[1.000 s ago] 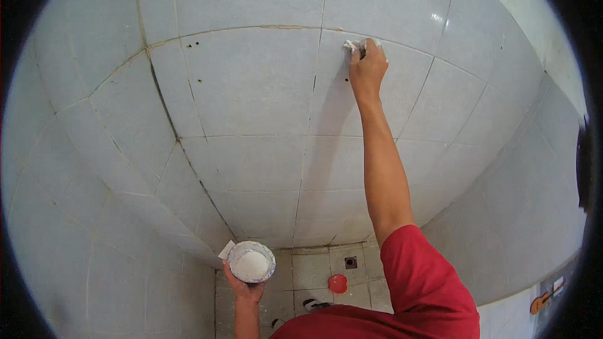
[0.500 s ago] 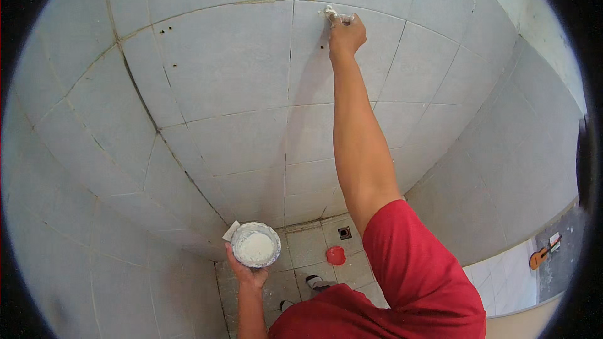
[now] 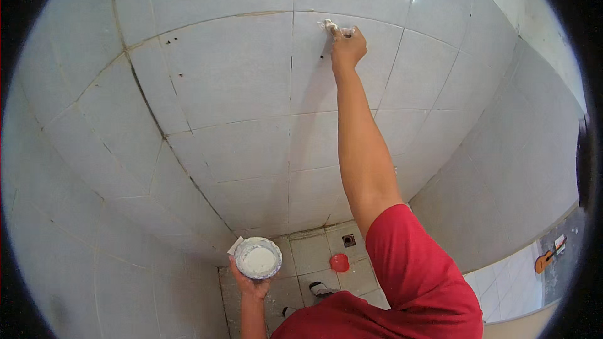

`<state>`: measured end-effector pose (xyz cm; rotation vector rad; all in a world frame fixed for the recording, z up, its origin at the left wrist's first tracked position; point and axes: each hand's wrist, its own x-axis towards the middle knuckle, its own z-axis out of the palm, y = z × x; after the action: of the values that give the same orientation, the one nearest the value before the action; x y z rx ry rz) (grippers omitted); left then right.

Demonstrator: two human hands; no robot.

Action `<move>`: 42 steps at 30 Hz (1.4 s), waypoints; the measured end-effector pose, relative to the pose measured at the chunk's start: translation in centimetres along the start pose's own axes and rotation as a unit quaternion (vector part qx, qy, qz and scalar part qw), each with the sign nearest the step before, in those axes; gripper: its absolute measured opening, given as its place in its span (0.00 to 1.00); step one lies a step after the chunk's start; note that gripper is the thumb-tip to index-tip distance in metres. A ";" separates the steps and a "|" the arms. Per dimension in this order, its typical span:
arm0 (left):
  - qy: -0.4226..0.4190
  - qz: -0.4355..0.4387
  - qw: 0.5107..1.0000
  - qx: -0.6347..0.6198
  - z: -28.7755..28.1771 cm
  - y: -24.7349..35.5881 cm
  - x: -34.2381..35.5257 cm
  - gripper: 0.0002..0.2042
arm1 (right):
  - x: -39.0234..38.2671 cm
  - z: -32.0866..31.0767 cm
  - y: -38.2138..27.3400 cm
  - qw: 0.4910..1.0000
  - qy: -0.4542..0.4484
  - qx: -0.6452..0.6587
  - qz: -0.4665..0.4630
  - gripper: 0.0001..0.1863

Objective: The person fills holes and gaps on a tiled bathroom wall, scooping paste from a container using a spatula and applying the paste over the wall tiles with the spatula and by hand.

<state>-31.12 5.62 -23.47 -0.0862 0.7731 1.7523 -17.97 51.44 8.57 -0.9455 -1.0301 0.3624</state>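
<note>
Below one raised right hand (image 3: 349,49), one left hand (image 3: 251,285) holds one bowl (image 3: 258,261).

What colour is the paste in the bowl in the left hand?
The paste is white; it shows best in the head view.

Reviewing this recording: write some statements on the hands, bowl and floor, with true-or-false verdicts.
1. The left hand holds a round whitish bowl of white paste. True.
2. The right hand hangs low beside the bowl. False: it is raised at the pale grey tiled wall.
3. A small red object lies on the tiled floor. True.
4. The dark square drain is set in the wall. False: it is in the floor.
</note>
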 end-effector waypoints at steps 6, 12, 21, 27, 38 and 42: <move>-0.003 -0.039 0.999 0.027 1.5 1.4 -0.2 0.38 | -0.9 0.0 -1.5 0.997 0.049 -0.063 0.000 0.15; -0.022 -0.078 0.994 0.077 2.7 2.2 -0.7 0.37 | -2.4 -0.8 -3.1 0.992 0.035 -0.019 0.120 0.15; 0.008 -0.101 0.991 0.082 3.9 2.4 -0.7 0.37 | -3.0 0.7 -1.3 0.994 0.030 -0.031 0.099 0.16; -0.001 -0.075 0.996 0.049 1.5 1.5 -0.6 0.36 | -2.4 -0.2 -1.3 0.999 0.006 0.016 0.048 0.17; -0.020 -0.076 0.995 0.056 2.0 1.6 -0.1 0.37 | -1.6 -1.0 -4.0 0.977 -0.074 -0.125 0.154 0.15; -0.019 -0.090 0.994 0.052 2.0 1.8 -0.2 0.38 | -2.1 -0.9 -2.7 0.977 -0.102 -0.113 0.146 0.14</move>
<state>-31.96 6.35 -21.04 -0.0500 0.8027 1.5376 -18.65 48.07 9.34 -1.2905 -1.1370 0.6069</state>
